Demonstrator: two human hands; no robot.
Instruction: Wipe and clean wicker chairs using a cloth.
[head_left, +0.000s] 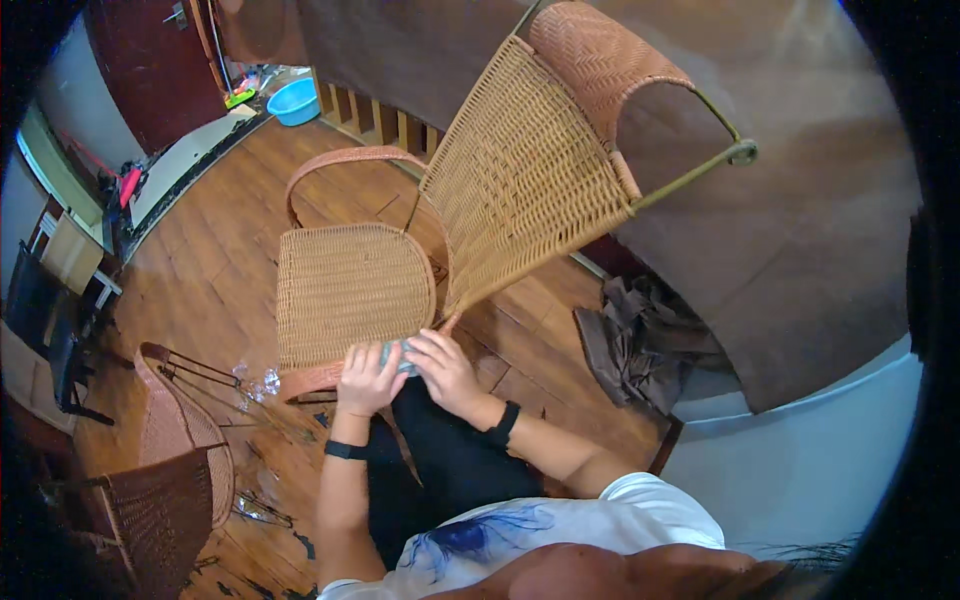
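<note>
A tan wicker chair [355,285] with a tall woven backrest [540,155] stands in front of me. Its near armrest [312,380] is wrapped in pinkish-brown weave. My left hand [368,380] and my right hand [447,372] meet over this armrest, fingers bent. Between them is a small pale blue-green thing [398,357], mostly covered by the fingers; its kind does not show. Both hands close around it, the left at its left side and the right at its right.
To the left are a pinkish woven chair [175,415] and a dark brown woven piece [160,520]. Clear crumpled plastic [268,383] lies on the wooden floor [220,250]. A dark cloth heap [645,340] sits at right, a blue basin [293,103] at the back.
</note>
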